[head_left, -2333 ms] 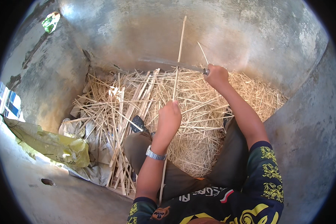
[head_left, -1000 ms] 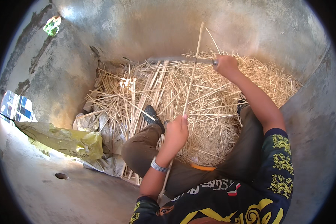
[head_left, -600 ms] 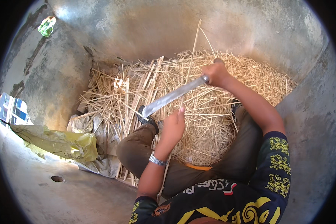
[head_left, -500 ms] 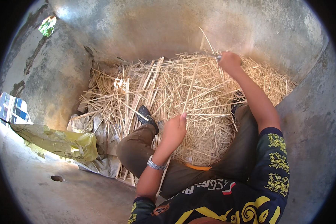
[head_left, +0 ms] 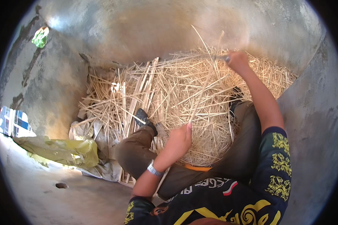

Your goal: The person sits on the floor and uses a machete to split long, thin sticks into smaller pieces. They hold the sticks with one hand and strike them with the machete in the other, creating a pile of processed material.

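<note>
Strip: a pale strip (head_left: 200, 100) is held aslant over the straw (head_left: 210, 146), its upper end carried up past the straw's far edge, just left of the right hand; its lower part is run down beside the left forearm.
Left hand: the left hand (head_left: 178, 140) is closed around the strip, with the thumb laid along it, above the straw's near part.
Right hand: the right hand (head_left: 237, 62) is clenched on the handle of a knife (head_left: 226, 59) by the straw's far edge, well apart from the left.
Blade: it is pointed leftward across the strip's upper part; whether they are touching cannot be told.
Sliver: a thin sliver (head_left: 198, 35) is seen near the strip's top; its lower end cannot be made out.
Slats: slats (head_left: 143, 86) are piled at the straw's left edge, beside a dark shoe (head_left: 144, 118).
Unclear: the blade and strip top are blurred; the handle is mostly covered by the fist.
</note>
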Demonstrator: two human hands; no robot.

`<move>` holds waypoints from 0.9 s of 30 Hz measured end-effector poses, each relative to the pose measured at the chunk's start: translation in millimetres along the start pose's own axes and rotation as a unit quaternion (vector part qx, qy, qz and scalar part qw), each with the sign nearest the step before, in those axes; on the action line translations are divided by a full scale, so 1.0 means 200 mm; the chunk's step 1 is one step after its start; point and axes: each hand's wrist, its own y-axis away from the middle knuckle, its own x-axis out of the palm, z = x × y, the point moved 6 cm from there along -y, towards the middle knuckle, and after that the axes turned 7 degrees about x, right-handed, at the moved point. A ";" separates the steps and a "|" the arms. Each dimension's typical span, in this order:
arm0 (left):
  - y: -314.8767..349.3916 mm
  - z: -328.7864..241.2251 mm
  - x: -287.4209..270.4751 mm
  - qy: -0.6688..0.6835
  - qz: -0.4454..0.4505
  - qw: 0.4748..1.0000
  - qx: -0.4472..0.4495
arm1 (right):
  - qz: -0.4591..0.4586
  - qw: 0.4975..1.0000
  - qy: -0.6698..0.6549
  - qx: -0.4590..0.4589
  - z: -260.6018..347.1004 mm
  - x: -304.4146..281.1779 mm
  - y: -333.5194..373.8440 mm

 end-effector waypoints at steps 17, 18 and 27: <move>0.04 -0.05 -0.02 -0.010 0.005 1.000 0.001 | -0.059 0.981 -0.105 0.150 -0.43 -0.09 0.04; 0.06 -0.03 -0.01 -0.015 0.012 1.000 0.002 | -0.044 0.978 -0.115 0.170 -0.43 -0.07 0.07; 0.07 0.10 0.03 -0.007 -0.001 0.998 -0.063 | 0.056 0.997 -0.018 0.053 -0.15 -0.11 0.22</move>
